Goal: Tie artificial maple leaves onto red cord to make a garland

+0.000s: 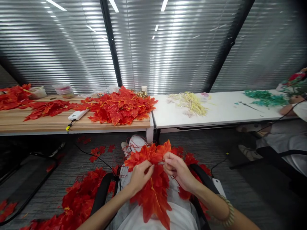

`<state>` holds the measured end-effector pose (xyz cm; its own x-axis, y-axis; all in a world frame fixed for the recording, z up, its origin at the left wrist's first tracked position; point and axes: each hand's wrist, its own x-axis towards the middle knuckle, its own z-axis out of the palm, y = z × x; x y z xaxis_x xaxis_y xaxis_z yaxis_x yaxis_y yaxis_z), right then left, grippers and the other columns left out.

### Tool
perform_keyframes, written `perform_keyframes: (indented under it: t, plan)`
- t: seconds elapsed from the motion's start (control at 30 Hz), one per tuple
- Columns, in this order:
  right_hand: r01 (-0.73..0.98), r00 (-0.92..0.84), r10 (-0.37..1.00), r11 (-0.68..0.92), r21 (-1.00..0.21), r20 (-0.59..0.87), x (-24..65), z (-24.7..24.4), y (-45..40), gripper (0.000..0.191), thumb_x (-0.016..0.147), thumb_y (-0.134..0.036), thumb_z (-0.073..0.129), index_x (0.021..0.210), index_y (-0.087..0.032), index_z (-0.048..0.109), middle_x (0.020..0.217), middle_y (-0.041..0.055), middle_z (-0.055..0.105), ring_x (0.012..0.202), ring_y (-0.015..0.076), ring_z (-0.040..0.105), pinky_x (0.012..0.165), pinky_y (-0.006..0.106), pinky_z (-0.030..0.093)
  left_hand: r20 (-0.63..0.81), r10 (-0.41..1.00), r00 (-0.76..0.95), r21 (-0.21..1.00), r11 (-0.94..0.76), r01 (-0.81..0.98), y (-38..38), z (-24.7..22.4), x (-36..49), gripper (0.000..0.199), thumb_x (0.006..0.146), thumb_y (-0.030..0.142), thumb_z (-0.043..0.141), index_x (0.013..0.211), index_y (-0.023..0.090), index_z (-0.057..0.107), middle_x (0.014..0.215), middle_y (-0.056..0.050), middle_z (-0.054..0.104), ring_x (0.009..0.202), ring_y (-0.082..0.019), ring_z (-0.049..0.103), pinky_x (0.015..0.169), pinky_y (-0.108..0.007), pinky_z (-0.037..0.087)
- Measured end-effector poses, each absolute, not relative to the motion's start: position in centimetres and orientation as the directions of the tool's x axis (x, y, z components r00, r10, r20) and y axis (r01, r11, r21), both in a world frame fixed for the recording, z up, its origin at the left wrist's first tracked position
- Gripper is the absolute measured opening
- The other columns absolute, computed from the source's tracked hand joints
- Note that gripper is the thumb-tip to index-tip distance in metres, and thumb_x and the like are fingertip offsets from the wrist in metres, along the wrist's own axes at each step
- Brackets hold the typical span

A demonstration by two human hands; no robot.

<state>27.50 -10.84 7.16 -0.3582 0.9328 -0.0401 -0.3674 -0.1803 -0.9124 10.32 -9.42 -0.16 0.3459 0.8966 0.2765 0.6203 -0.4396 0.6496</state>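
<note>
A bunch of red-orange artificial maple leaves (155,195) lies over my lap, some pointing up and others hanging down toward me. My left hand (141,175) is at the left side of the bunch, thumb and fingertips pinched together at its middle. Just right of it, my right hand (176,167) has its fingers curled and pinched near the leaf bases. Whatever thin part sits between the fingertips is too small to make out. Thin red strands (122,150) spread out left of the bunch.
A leaf pile (122,107) and white power bank (78,114) rest on the wooden table (48,127). Yellow strips (194,103) lie on the white table (223,110). More leaves (81,195) cover the floor at left. A seated person (287,137) is at right. Chair armrests flank me.
</note>
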Motion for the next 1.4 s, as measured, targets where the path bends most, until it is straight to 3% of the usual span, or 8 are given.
perform_keyframes:
  t: [0.23, 0.7, 0.87, 0.97, 1.07, 1.13, 1.27, 1.4]
  plan:
    - [-0.445, -0.405, 0.914, -0.212, -0.87, -0.015, 29.0, 10.0, -11.5, 0.027, 0.075, -0.033, 0.056, 0.065, -0.018, 0.037, 0.05, -0.0091, 0.018, 0.041, 0.0029, 0.012, 0.041, 0.02, 0.01, 0.296, 0.879, 0.374, 0.634, -0.473, 0.612, -9.4, 0.7, 10.3, 0.024, 0.087, 0.025, 0.038, 0.072, 0.016, 0.055, 0.069, -0.001, 0.055, 0.062, -0.012, 0.049, 0.06, -0.023, 0.037]
    - [-0.528, -0.445, 0.896, -0.265, -0.807, -0.003, 31.8, 13.3, -12.0, 0.017, 0.079, -0.026, 0.057, 0.07, -0.017, 0.045, 0.049, -0.0102, 0.013, 0.037, 0.001, 0.009, 0.038, 0.017, 0.014, 0.291, 0.875, 0.388, 0.754, -0.459, 0.469, -9.2, 1.9, 10.5, 0.02, 0.087, 0.024, 0.038, 0.076, 0.016, 0.052, 0.078, -0.003, 0.055, 0.072, -0.014, 0.049, 0.069, -0.024, 0.038]
    - [-0.299, -0.353, 0.935, -0.078, -0.951, 0.034, 33.5, 13.2, -11.0, 0.017, 0.08, -0.033, 0.058, 0.08, -0.016, 0.054, 0.046, -0.0097, 0.021, 0.04, 0.0022, 0.015, 0.042, 0.018, 0.016, 0.259, 0.914, 0.312, 0.824, -0.377, 0.423, -9.7, 1.2, 9.9, 0.032, 0.09, 0.033, 0.029, 0.066, 0.017, 0.043, 0.067, -0.001, 0.047, 0.063, -0.013, 0.044, 0.062, -0.024, 0.036]
    - [0.057, -0.314, 0.948, 0.072, -0.996, 0.05, 35.2, 13.8, -10.4, 0.021, 0.077, -0.036, 0.06, 0.079, -0.015, 0.06, 0.055, -0.0025, 0.045, 0.047, 0.005, 0.033, 0.045, 0.019, 0.026, 0.233, 0.937, 0.26, 0.856, -0.325, 0.402, -9.5, 1.3, 9.1, 0.036, 0.089, 0.037, 0.028, 0.062, 0.018, 0.041, 0.063, -0.001, 0.047, 0.06, -0.013, 0.044, 0.06, -0.025, 0.035]
    - [0.43, -0.289, 0.951, 0.234, -0.872, 0.113, 37.1, 14.9, -10.3, 0.022, 0.076, -0.037, 0.061, 0.077, -0.016, 0.065, 0.073, 0.0045, 0.061, 0.062, 0.0113, 0.049, 0.054, 0.021, 0.036, 0.203, 0.942, 0.268, 0.901, -0.287, 0.325, -8.7, 2.1, 8.4, 0.039, 0.087, 0.041, 0.029, 0.057, 0.018, 0.04, 0.059, -0.001, 0.048, 0.057, -0.013, 0.045, 0.059, -0.025, 0.036]
    - [0.55, -0.262, 0.946, 0.307, -0.777, 0.188, 38.4, 15.7, -10.4, 0.023, 0.076, -0.039, 0.06, 0.075, -0.017, 0.066, 0.072, 0.0044, 0.062, 0.062, 0.0126, 0.05, 0.053, 0.022, 0.037, 0.165, 0.929, 0.331, 0.934, -0.255, 0.251, -8.1, 2.7, 8.0, 0.041, 0.085, 0.042, 0.031, 0.053, 0.018, 0.039, 0.055, -0.001, 0.049, 0.054, -0.012, 0.045, 0.059, -0.025, 0.037]
    - [0.577, -0.169, 0.935, 0.351, -0.737, 0.313, 40.5, 17.0, -11.1, 0.024, 0.074, -0.039, 0.062, 0.065, -0.017, 0.063, 0.066, 0.004, 0.059, 0.057, 0.0117, 0.047, 0.049, 0.022, 0.034, 0.057, 0.86, 0.506, 0.946, -0.208, 0.247, -7.9, 3.7, 7.7, 0.037, 0.083, 0.038, 0.039, 0.054, 0.016, 0.048, 0.056, -0.001, 0.053, 0.056, -0.012, 0.048, 0.059, -0.024, 0.037]
    - [0.388, 0.006, 0.909, 0.382, -0.839, 0.417, 40.5, 18.0, -11.3, 0.026, 0.071, -0.039, 0.066, 0.059, -0.017, 0.058, 0.058, 0.0007, 0.051, 0.056, 0.0097, 0.043, 0.05, 0.021, 0.033, 0.027, 0.816, 0.578, 0.858, -0.316, 0.405, -8.9, 3.4, 8.4, 0.019, 0.079, 0.026, 0.048, 0.066, 0.015, 0.057, 0.068, 0.0, 0.057, 0.064, -0.012, 0.05, 0.063, -0.022, 0.039]
